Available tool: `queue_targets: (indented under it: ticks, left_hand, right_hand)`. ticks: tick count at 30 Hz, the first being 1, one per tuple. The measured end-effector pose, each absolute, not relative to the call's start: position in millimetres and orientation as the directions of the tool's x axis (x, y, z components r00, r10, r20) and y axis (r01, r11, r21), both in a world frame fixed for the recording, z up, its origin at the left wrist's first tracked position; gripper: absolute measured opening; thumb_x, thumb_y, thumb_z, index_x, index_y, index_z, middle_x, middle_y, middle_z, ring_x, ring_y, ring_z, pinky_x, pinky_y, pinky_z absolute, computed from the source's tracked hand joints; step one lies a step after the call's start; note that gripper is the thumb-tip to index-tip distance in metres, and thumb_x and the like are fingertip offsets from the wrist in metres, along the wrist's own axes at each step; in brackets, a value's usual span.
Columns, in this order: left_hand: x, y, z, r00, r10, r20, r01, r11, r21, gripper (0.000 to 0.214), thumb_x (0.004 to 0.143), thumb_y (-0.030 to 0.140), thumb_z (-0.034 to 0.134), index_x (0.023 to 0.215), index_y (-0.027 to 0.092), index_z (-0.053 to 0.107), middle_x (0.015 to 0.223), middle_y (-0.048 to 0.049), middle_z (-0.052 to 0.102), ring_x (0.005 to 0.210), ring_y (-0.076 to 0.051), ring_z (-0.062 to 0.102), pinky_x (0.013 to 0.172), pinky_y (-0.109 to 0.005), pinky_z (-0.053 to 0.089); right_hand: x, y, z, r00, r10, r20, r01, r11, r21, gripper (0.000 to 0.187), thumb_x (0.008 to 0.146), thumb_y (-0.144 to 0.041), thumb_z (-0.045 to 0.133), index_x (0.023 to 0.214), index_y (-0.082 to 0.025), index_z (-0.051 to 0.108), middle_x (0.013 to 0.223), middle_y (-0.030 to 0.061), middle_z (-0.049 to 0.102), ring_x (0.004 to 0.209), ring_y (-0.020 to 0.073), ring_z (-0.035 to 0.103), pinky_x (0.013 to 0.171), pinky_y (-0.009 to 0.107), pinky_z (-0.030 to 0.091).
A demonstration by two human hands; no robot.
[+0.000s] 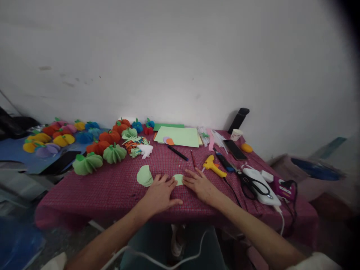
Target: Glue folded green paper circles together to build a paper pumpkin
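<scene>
A pale green paper piece [178, 179] with a rounded edge lies flat on the red checked tablecloth [112, 195], between my two hands. My left hand [161, 193] rests palm down with its fingers spread, fingertips on the paper's left side. From the right, the fingers of my right hand [201, 186] lie flat on the paper's other edge. A small stack of pale green paper circles [144, 176] sits just left of my left hand and is partly covered by it. Neither hand grips anything.
Yellow glue gun [214, 166], black-handled scissors [251, 185], box cutter [224, 160], black pen [177, 152] and white power strip [260, 183] lie right and ahead. Green paper sheets [182, 135] are at the back. Several paper pumpkins [114, 153] stand left. A paper cup [236, 134] is back right.
</scene>
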State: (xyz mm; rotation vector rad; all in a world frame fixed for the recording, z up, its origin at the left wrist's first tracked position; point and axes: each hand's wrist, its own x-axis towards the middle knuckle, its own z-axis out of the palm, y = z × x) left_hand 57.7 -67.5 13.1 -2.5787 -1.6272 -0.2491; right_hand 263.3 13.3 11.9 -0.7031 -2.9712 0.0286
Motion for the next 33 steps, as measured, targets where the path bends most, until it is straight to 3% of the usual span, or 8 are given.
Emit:
queue_targets:
  ticks: [5,9,12,17,23,33]
  left_hand:
    - [53.2,-71.0,22.1,0.372,0.89,0.262,0.922,-0.388,0.01,0.06,0.081,0.063,0.036,0.121,0.022,0.053,0.132,-0.0099,0.05,0.114,-0.029,0.042,0.093,-0.047,0.029]
    - [43.5,-84.2,23.9,0.128,0.894,0.429,0.983,-0.172,0.065,0.041,0.089,0.039,0.038,0.125,0.023,0.049,0.133,-0.0094,0.049,0.114,-0.027,0.042,0.091,-0.046,0.032]
    - [43.8,-96.2,15.1,0.062,0.891,0.449,0.982,-0.136,0.134,0.034,0.088,0.027,0.04,0.118,0.022,0.056,0.126,-0.008,0.054,0.113,-0.027,0.042,0.091,-0.046,0.032]
    - [64.4,-107.6,0.4,0.092,0.893,0.44,0.967,-0.185,0.173,0.031,0.085,0.024,0.044,0.112,0.024,0.059,0.119,-0.0047,0.058,0.111,-0.025,0.043,0.091,-0.043,0.032]
    - [82.3,-99.0,-4.3,0.082,0.887,0.455,0.966,-0.183,0.181,0.034,0.087,0.038,0.043,0.114,0.024,0.058,0.106,-0.0079,0.058,0.101,-0.025,0.046,0.085,-0.042,0.034]
    - [81.1,-91.7,-12.1,0.061,0.889,0.454,0.962,-0.174,0.213,0.037,0.087,0.044,0.04,0.108,0.022,0.062,0.1,-0.0094,0.055,0.099,-0.025,0.044,0.085,-0.042,0.032]
  right_hand:
    - [263.9,10.1,20.2,-0.833,0.533,0.148,0.501,0.84,-0.207,0.039,0.082,-0.007,0.044,0.113,-0.023,0.062,0.123,0.0043,0.06,0.129,0.0232,0.034,0.107,0.049,0.02]
    - [258.8,12.5,25.6,-0.69,0.69,0.218,0.619,0.718,-0.318,0.04,0.084,-0.006,0.04,0.118,-0.017,0.059,0.118,0.0099,0.062,0.112,0.0202,0.053,0.096,0.038,0.039]
    - [245.9,18.0,22.5,-0.638,0.749,0.178,0.675,0.656,-0.339,0.036,0.088,-0.011,0.04,0.118,-0.018,0.057,0.111,0.0093,0.065,0.1,0.0196,0.059,0.087,0.034,0.046]
    - [215.1,35.7,18.5,-0.617,0.787,0.006,0.742,0.583,-0.331,0.027,0.09,-0.028,0.051,0.114,-0.017,0.055,0.113,0.0081,0.059,0.096,0.0192,0.059,0.082,0.038,0.049]
    - [194.5,55.2,25.8,-0.586,0.781,-0.215,0.805,0.532,-0.263,0.029,0.089,-0.031,0.053,0.115,-0.017,0.054,0.116,0.0074,0.056,0.096,0.0202,0.058,0.08,0.04,0.05]
    - [193.3,59.4,25.2,-0.506,0.83,-0.235,0.859,0.46,-0.225,0.028,0.089,-0.032,0.052,0.113,-0.018,0.055,0.116,0.0068,0.056,0.097,0.0204,0.058,0.081,0.039,0.05]
